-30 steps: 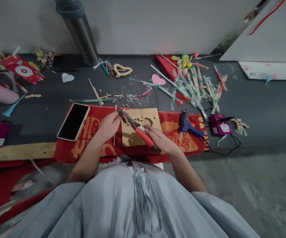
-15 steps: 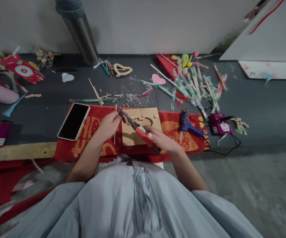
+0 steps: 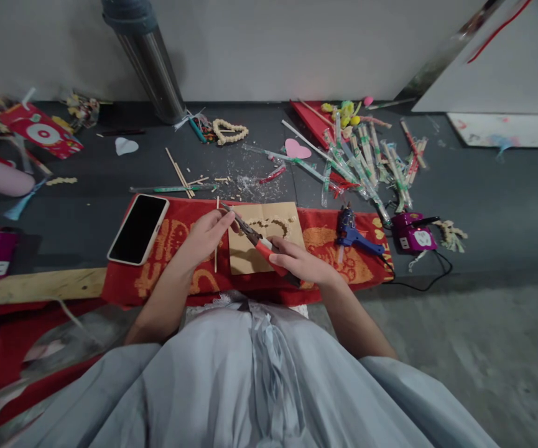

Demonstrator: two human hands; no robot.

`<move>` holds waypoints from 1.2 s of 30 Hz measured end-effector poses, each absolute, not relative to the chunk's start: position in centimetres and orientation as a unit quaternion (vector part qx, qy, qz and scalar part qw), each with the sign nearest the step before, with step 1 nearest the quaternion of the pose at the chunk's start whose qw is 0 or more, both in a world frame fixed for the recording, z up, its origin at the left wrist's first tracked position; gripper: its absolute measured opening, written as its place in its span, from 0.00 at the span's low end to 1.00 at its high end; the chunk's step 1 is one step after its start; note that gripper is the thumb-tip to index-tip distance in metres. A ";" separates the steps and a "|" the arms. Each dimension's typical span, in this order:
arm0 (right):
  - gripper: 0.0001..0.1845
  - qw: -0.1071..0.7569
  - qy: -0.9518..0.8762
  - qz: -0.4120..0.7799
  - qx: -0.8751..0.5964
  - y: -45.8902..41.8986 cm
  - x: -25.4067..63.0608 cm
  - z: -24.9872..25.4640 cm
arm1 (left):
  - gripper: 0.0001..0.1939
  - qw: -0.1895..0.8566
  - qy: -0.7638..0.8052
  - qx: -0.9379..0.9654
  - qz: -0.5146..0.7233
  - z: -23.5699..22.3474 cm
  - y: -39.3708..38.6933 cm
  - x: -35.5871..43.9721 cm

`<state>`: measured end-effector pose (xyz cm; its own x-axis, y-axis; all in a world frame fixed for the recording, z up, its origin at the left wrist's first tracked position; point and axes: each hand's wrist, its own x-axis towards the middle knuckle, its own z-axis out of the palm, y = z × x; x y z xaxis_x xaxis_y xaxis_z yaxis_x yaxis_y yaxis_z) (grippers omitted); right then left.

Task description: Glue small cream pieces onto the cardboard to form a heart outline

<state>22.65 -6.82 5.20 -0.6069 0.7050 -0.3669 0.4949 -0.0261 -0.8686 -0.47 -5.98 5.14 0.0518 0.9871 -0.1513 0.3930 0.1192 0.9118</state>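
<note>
My right hand [image 3: 303, 260] is closed round the red handles of a pair of pliers [image 3: 265, 246]. Their dark jaws point up and left, towards my left hand [image 3: 208, 235]. The left fingertips are pinched together beside the jaws; whatever small thing they hold is hidden. Below the pliers lies a sheet of brown cardboard [image 3: 250, 264] with short pale pieces set on it in a curved outline [image 3: 280, 225]. A thin wooden stick [image 3: 216, 256] lies upright in view, left of the cardboard, on a red patterned towel [image 3: 315, 239].
A phone [image 3: 139, 229] lies at the towel's left, a blue glue gun [image 3: 357, 238] at its right. Behind are wooden sticks [image 3: 180, 173], white crumbs, a heart-shaped frame [image 3: 230, 132], wrapped sticks [image 3: 366, 155] and a tall steel flask [image 3: 154, 68]. A purple box [image 3: 413, 235] stands right.
My left thumb and fingertips have shifted slightly right along the plier jaws. The right hand still grips the handles, almost unmoved.
</note>
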 end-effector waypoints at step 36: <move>0.12 0.020 -0.773 0.265 -0.576 -7.4 21.2 6.6 | 0.15 0.266 0.648 0.646 0.304 4.3 -6.8 0.3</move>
<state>21.22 -7.36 6.62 -0.3347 0.9016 -0.2739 0.8804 0.1956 -0.4320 0.31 -6.85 4.26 -0.0238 0.9986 0.0483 0.6752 -0.0196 0.7374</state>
